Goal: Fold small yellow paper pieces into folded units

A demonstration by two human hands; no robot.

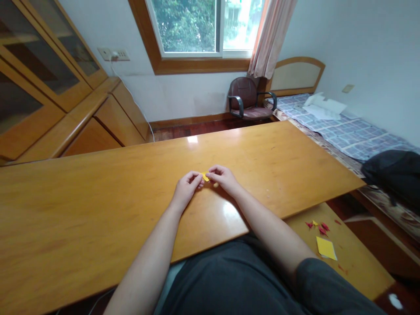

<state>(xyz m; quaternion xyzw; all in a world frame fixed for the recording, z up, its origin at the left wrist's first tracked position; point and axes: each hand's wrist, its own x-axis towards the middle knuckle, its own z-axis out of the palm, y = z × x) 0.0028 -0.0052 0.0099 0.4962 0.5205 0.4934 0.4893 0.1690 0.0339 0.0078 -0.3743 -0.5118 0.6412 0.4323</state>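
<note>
Pale-walled room, glossy wooden table (98,210) running left to right across it. Left hand (187,186) and right hand (223,177) nearly meet over the tabletop, both gripping one small yellow paper piece (205,176) between thumb and fingers — left hand at its left side, right hand at its right. Piece mostly covered by fingertips, shape too small to tell; can't tell if the hands touch the wood. Bare forearms come from the near side, dark sleeve (321,280) on the right arm. Near right, past the table's edge, a smaller wooden surface (364,273) carries a yellow paper square (326,248), with several small red pieces (323,227) and a little yellow scrap (315,223) just beyond it. Farther right: bed (357,135) with checked cover, white sheets (323,108) lying at its far end, black bag (392,173) at its near part. Far side, beyond the table — maroon chair (243,94) with dark armrests, pink curtain (272,37), wood-framed window (187,26) showing green leaves. Far left, glass-fronted wooden cabinet (74,116); white cord (131,94) hangs from the wall socket (122,54) beside it.
</note>
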